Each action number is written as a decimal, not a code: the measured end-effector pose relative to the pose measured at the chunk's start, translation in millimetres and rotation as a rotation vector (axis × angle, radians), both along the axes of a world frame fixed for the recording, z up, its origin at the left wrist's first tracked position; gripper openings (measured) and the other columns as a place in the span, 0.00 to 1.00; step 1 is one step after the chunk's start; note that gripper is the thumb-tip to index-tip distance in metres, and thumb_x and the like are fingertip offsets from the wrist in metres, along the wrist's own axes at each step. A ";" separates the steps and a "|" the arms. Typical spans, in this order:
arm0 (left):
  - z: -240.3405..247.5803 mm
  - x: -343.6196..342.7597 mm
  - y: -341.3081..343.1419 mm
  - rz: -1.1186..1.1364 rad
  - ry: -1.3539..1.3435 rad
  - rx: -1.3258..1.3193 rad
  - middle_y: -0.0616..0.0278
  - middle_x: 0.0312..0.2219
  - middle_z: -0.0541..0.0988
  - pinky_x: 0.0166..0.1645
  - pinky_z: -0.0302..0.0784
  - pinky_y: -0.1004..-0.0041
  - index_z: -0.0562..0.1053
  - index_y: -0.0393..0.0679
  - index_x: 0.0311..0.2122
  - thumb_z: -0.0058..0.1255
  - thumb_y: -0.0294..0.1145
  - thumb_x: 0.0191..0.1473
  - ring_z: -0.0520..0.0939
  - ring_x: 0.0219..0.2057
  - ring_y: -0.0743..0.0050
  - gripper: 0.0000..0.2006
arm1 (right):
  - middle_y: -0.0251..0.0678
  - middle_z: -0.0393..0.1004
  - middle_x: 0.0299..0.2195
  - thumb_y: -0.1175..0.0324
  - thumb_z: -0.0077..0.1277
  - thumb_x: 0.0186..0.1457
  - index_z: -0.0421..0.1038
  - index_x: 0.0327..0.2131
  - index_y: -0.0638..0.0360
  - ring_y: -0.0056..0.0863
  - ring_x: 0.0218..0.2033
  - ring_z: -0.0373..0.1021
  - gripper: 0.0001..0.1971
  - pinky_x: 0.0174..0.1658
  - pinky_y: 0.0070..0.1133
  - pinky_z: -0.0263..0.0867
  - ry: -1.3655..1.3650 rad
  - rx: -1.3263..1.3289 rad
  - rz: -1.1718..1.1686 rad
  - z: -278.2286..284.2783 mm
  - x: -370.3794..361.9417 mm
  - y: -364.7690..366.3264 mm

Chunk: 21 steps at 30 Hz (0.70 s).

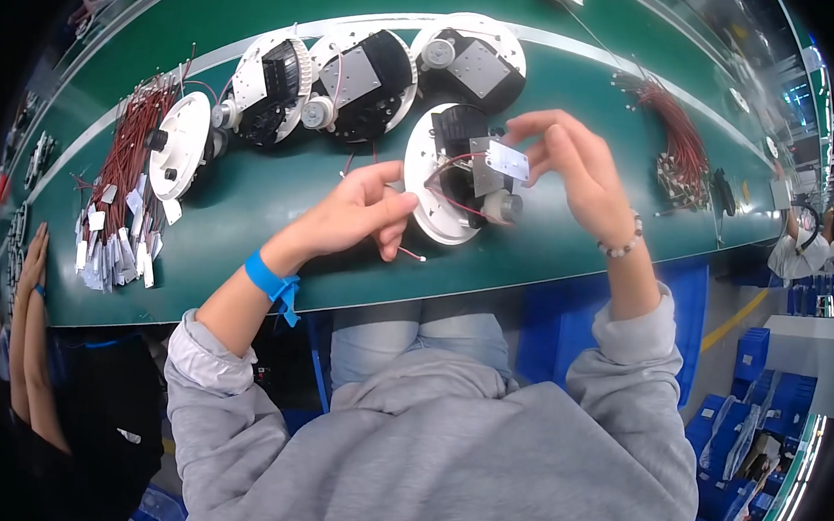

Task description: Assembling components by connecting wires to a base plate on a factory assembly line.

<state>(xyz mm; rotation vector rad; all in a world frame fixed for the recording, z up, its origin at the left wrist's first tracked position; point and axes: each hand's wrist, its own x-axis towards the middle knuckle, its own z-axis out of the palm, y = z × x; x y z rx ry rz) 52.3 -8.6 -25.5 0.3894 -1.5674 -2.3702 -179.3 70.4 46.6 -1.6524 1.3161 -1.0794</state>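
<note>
In front of me a white round base (418, 196) stands tilted on the table, with a black housing, a grey metal plate and a silver motor (503, 207) on it. My left hand (368, 209) grips its left rim between thumb and fingers. With my right hand (573, 170) I pinch the edge of a small white tag (507, 160) beside the metal plate. Red wires (455, 159) run from near the tag across the unit toward the motor. A loose wire end with a white connector (423, 258) lies below the rim.
Several similar units (366, 69) stand along the back. Another white round unit (180, 144) leans at left, beside a bundle of red wires (125, 165) with white tags. A second wire bundle (674, 123) lies at right. A co-worker's hands (32, 264) rest at the far left edge.
</note>
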 end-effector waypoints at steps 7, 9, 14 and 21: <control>0.9 -4.4 -2.4 -0.016 0.000 0.013 0.68 0.12 0.64 0.21 0.69 0.80 0.59 0.36 0.44 0.40 0.33 0.52 0.69 0.15 0.82 0.16 | 0.35 0.70 0.29 0.77 0.54 0.37 0.70 0.31 0.64 0.20 0.26 0.66 0.12 0.28 0.14 0.63 0.298 -0.286 0.081 9.5 7.5 0.0; 2.5 -4.8 -3.6 -0.055 0.002 0.003 0.68 0.13 0.65 0.21 0.69 0.80 0.59 0.37 0.44 0.41 0.34 0.52 0.69 0.16 0.82 0.16 | 0.36 0.70 0.26 0.78 0.54 0.35 0.72 0.27 0.62 0.21 0.23 0.67 0.10 0.25 0.14 0.63 0.340 -0.388 0.086 15.1 16.1 -4.3; 0.5 0.9 -5.1 -0.136 -0.075 -0.068 0.64 0.15 0.69 0.21 0.71 0.79 0.60 0.38 0.39 0.40 0.36 0.52 0.73 0.16 0.78 0.14 | 0.41 0.69 0.24 0.76 0.52 0.37 0.71 0.27 0.63 0.32 0.20 0.67 0.08 0.23 0.21 0.64 0.646 -0.381 0.260 31.6 41.0 -17.0; 14.7 12.4 -2.6 -0.210 -0.182 -0.014 0.67 0.12 0.67 0.21 0.70 0.80 0.64 0.37 0.30 0.29 0.41 0.56 0.73 0.16 0.79 0.16 | 0.40 0.66 0.29 0.72 0.52 0.37 0.69 0.30 0.62 0.36 0.25 0.67 0.11 0.27 0.23 0.64 0.688 -0.333 0.380 27.0 53.2 -21.0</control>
